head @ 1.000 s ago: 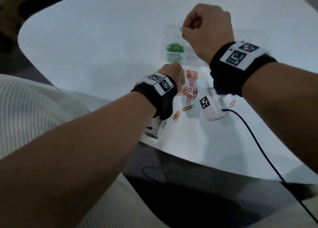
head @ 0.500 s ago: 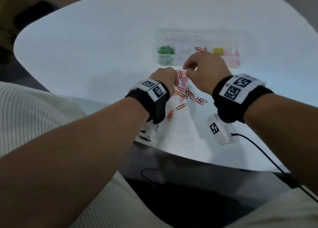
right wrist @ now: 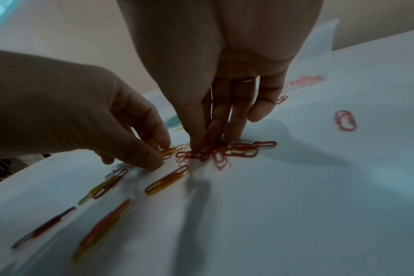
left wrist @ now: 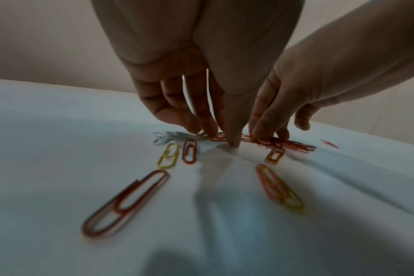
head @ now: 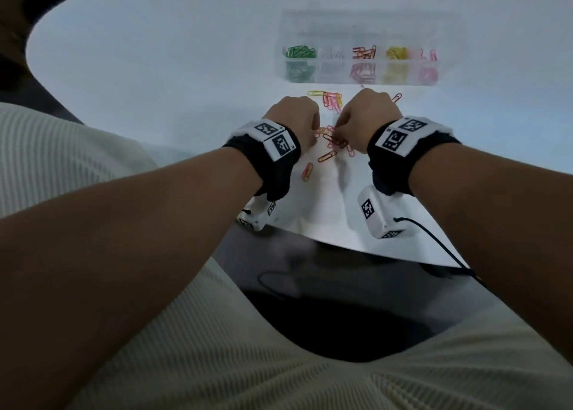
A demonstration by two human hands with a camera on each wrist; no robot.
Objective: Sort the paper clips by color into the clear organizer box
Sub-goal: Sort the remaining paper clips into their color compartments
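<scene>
The clear organizer box (head: 359, 78) lies at the far side of the white table, its compartments holding green, white, red, yellow and pink clips. Loose paper clips (head: 333, 141) lie in a pile between both hands, with more paper clips (head: 331, 99) just beyond. My left hand (left wrist: 220, 136) points down at the pile, thumb tip on the table and fingertips touching clips, with nothing pinched. My right hand (right wrist: 208, 143) brings thumb and fingers together on the red paper clips (right wrist: 243, 149) in the heap. In the head view the knuckles hide both hands' fingertips.
Single clips lie scattered toward me: an orange clip (head: 327, 156), another orange clip (head: 307, 171), a pink clip (right wrist: 345, 120) off to the right. The table's near edge (head: 341, 242) runs just behind my wrists, and a black cable (head: 440, 242) hangs from the right wrist camera.
My right hand came down from above the organizer box to the loose pile and closed its fingers on red clips. The left hand stayed at the pile.
</scene>
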